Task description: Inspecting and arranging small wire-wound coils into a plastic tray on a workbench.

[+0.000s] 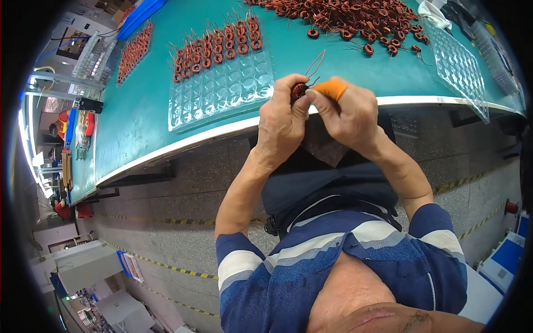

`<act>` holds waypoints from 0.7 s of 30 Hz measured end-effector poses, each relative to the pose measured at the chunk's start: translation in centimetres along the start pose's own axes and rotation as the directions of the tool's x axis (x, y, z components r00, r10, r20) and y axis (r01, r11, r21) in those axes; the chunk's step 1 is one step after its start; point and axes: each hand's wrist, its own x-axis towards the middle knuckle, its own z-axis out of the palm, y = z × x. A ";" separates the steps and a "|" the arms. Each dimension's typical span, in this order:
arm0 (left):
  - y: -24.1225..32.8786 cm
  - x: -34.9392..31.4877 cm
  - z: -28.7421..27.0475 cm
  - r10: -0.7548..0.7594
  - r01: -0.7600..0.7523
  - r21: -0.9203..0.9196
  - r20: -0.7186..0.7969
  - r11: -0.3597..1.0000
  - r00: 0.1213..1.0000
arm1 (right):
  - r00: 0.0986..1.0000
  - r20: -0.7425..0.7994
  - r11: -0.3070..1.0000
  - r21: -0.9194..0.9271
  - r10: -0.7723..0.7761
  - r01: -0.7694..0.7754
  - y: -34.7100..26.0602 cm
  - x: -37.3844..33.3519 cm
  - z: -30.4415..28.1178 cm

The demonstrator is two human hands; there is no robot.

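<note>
A toroidal coil (298, 90) wound with dark copper wire is pinched between the thumb and fingers of my left hand (276, 125), just over the front edge of the table. Long thin wire leads (317, 62) stick up from it. My right hand (355, 116), with an orange finger cover (331, 89) on one finger, is closed against the coil's right side. Its thumb and fingertip meet at a short lead there; the exact grip is partly hidden. Left of my hands lies a clear plastic tray (219, 102), its far rows filled with coils (216, 50) standing leads up.
A big heap of loose coils (355, 19) lies at the back right of the green table (130, 125). Another filled tray (135, 53) sits far left, near a blue bin (136, 19). A clear tray (458, 66) overhangs the right front edge, near a white cloth (435, 14).
</note>
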 end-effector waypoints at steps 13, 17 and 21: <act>1.1 0.3 -0.2 -0.019 0.036 -0.217 0.081 0.976 0.997 | 0.959 0.085 0.953 -0.117 -0.269 0.278 1.6 2.5 -3.2; 1.4 0.1 -0.1 -0.087 0.097 -0.408 0.043 0.908 0.995 | 0.938 0.122 0.929 -0.147 -0.323 0.339 0.9 1.8 -3.2; 1.5 0.0 -0.3 -0.099 0.111 -0.465 0.050 0.879 0.994 | 0.990 0.114 0.996 0.017 -0.088 0.086 0.3 0.7 -3.1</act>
